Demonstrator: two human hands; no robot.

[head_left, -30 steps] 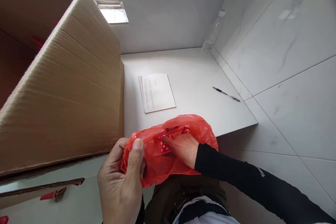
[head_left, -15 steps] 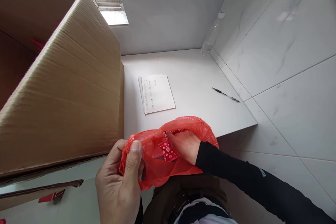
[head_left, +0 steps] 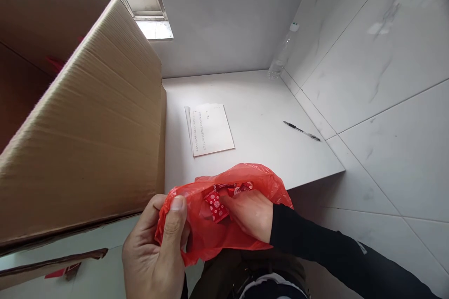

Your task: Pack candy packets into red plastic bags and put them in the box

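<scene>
My left hand (head_left: pixel 156 247) pinches the rim of a thin red plastic bag (head_left: pixel 210 233), thumb on top, holding it in front of my body near the table's front edge. My right hand (head_left: pixel 250 212), in a black sleeve, is inside the bag's mouth with its fingers closed round small red packets with white patterns (head_left: pixel 217 201). More such packets show at the bag's far rim. The fingertips are hidden behind the packets and the plastic.
A large open cardboard box (head_left: pixel 80 117) fills the left side. On the white table (head_left: pixel 263 149) lie a printed sheet of paper (head_left: pixel 210 128) and a black pen (head_left: pixel 301 131). A clear plastic bottle (head_left: pixel 280 56) stands in the far corner by the tiled wall.
The bag and both hands have sunk slightly lower in the view. My right hand has shifted the patterned red packets inside the bag, and more packets now show at the rim.
</scene>
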